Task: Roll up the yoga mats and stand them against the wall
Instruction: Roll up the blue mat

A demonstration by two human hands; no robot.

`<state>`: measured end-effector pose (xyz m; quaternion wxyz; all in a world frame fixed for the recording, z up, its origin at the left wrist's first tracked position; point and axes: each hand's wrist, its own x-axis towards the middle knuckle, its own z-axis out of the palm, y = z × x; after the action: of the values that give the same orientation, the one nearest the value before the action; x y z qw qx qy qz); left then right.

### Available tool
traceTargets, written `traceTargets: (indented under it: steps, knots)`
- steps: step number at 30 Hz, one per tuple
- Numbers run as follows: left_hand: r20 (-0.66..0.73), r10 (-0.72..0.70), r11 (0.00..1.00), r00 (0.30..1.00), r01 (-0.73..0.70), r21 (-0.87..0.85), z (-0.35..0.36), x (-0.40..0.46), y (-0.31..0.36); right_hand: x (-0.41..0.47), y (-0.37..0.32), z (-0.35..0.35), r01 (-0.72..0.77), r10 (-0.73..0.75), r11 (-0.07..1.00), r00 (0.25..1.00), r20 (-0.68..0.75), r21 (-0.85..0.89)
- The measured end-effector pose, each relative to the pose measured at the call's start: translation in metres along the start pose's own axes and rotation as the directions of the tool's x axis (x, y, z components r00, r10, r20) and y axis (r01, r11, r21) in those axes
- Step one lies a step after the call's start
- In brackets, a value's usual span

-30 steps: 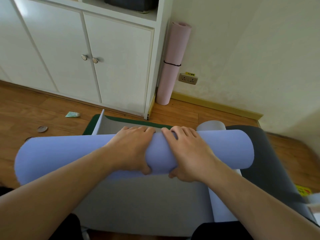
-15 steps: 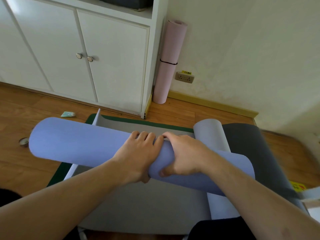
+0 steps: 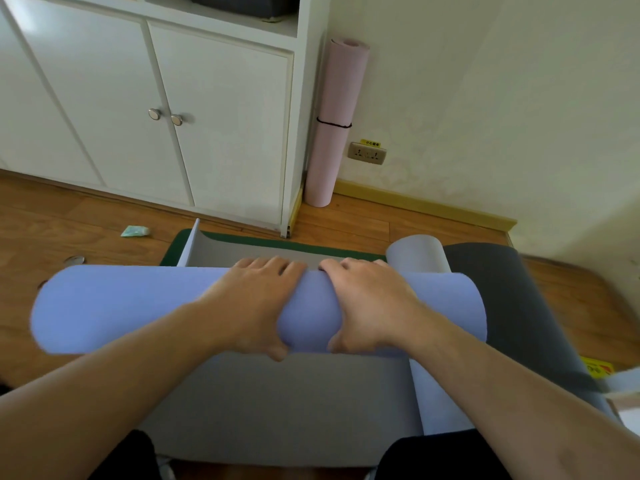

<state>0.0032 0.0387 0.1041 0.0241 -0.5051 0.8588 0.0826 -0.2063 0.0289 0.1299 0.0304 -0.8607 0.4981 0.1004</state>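
Beyond the blue roll [image 3: 138, 306] gripped by both hands' fingers [image 3: 266, 268], a pink mat [image 3: 334, 126] stands beside the cabinet [image 3: 221, 126]

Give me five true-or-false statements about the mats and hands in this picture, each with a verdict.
1. Both hands grip the rolled lavender-blue foam yoga mat. True: left hand, right hand.
2. The rolled pink yoga mat lies flat on the floor. False: it stands upright against the wall beside the white cabinet.
3. A dark band circles the pink mat. True.
4. The cabinet doors are open. False: both are closed.
5. The lavender roll stands on end. False: it lies horizontally across the view.
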Motion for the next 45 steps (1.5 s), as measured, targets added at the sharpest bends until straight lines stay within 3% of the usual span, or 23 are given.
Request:
traceTargets:
  steps: [4,8,11,14,18,22,26,29,33,38,41,45]
  knots:
    - [-0.100,0.055,0.979,0.993,-0.033,0.203,0.024,0.003,0.021,0.001,0.005,-0.006,-0.114,0.082,0.968,0.985,0.151,0.223]
    - [-0.122,0.075,0.974,0.990,-0.047,0.220,0.023,0.011,0.022,-0.001,0.007,-0.006,-0.124,0.074,0.947,0.982,0.175,0.295]
    - [-0.107,0.070,0.983,0.992,-0.050,0.176,0.015,0.015,0.014,-0.007,0.008,-0.012,-0.045,0.031,0.989,0.994,0.104,0.142]
    - [-0.036,-0.009,1.000,0.999,0.008,-0.029,0.003,0.016,-0.010,-0.020,0.020,-0.019,-0.019,0.025,0.992,0.999,0.042,-0.128]
    - [0.128,-0.068,0.957,0.989,0.101,-0.271,-0.017,0.016,-0.031,-0.029,0.036,-0.020,-0.071,0.072,0.987,0.997,-0.001,-0.145]
    - [0.152,-0.101,0.969,0.983,0.133,-0.210,-0.026,0.014,-0.027,-0.026,0.037,-0.018,-0.051,0.037,0.988,0.995,-0.097,-0.144]
    - [-0.023,-0.023,1.000,0.999,0.024,0.006,-0.027,0.010,0.009,-0.030,0.037,-0.018,-0.086,0.074,0.990,0.992,-0.105,-0.112]
    - [-0.165,0.077,0.988,0.983,-0.052,0.147,-0.008,0.017,0.058,-0.030,0.028,-0.019,-0.131,0.130,0.991,0.990,-0.055,-0.008]
    - [-0.248,0.065,0.992,0.967,-0.036,0.118,0.010,0.034,0.086,-0.038,0.039,-0.024,-0.172,0.164,0.962,0.985,0.057,0.210]
    - [-0.271,0.040,0.998,0.962,-0.052,-0.039,-0.008,0.041,0.080,-0.091,0.105,-0.052,-0.181,0.255,0.757,0.967,-0.029,0.628]
    - [-0.259,0.035,0.991,0.965,-0.066,-0.113,-0.027,0.050,0.092,-0.118,0.114,-0.043,-0.206,0.263,0.586,0.963,0.056,0.784]
    - [-0.319,0.097,0.982,0.943,-0.142,-0.121,-0.045,0.063,0.122,-0.142,0.118,-0.034,-0.112,0.425,0.533,0.892,-0.151,0.839]
